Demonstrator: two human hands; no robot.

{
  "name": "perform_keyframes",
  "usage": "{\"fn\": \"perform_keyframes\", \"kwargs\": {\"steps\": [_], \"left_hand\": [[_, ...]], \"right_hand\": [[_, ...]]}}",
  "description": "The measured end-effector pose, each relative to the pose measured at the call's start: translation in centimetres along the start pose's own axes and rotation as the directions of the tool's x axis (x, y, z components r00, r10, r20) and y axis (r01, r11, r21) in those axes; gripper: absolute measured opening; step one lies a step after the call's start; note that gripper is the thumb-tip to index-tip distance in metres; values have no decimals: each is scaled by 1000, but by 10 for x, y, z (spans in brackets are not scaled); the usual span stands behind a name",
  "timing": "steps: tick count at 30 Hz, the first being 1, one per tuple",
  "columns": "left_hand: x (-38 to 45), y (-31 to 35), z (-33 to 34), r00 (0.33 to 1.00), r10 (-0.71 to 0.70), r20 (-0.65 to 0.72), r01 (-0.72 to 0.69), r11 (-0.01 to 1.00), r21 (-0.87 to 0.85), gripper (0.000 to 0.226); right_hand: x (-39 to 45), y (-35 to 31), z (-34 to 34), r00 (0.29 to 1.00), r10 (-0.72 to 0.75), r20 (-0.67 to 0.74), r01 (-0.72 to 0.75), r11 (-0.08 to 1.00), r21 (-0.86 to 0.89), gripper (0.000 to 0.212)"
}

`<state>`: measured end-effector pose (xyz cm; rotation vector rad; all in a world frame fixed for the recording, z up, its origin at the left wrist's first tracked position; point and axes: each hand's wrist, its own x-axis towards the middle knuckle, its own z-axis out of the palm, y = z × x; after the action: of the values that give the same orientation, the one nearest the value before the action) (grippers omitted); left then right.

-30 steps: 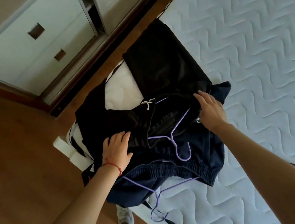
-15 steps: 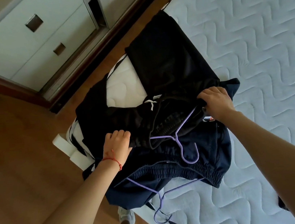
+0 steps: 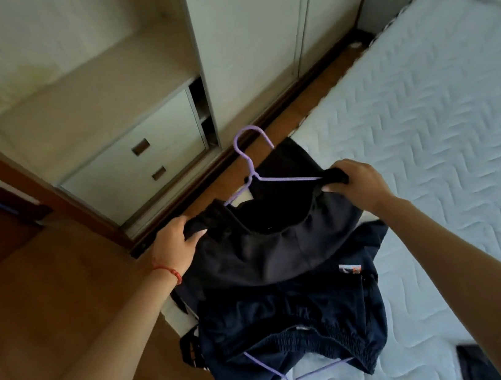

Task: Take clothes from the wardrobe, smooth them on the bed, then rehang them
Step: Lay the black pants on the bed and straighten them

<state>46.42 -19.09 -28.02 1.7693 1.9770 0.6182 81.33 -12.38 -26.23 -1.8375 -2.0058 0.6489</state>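
At the bed [image 3: 445,117] edge, black garment [image 3: 270,248] on purple hanger [image 3: 260,175], waistband ends gripped by left hand [image 3: 174,242] and right hand [image 3: 357,182], bare floor [image 3: 51,314] leftward.

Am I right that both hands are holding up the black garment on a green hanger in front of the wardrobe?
Not quite: the hanger is purple, as the head view shows. Both the left hand and right hand do hold the black garment up.

My left grip [image 3: 175,239] and right grip [image 3: 358,181] hold black shorts [image 3: 270,245] on a purple hanger [image 3: 253,170] — above the bed [image 3: 443,130].
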Motion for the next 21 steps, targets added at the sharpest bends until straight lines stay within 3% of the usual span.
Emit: {"fn": "perform_keyframes", "kwargs": {"steps": [4, 11, 15, 21], "left_hand": [[18, 20, -71, 988, -32, -153, 23, 998, -64, 26], [40, 54, -214, 903, 70, -424, -125, 987, -104, 18], [35, 56, -291, 895, 181, -408, -233, 969, -81, 29], [16, 39, -365, 853, 324, -410, -385, 920, -73, 24]], "right_hand": [[14, -72, -48, 981, -102, -168, 107, 994, 21, 25], [7, -188, -108, 865, -169, -473, 244, 964, 102, 23], [-19, -257, -128, 766, -170, -619, 290, 952, 97, 20], [-77, -334, -143, 645, -124, -754, 281, 956, 83, 16]]}}
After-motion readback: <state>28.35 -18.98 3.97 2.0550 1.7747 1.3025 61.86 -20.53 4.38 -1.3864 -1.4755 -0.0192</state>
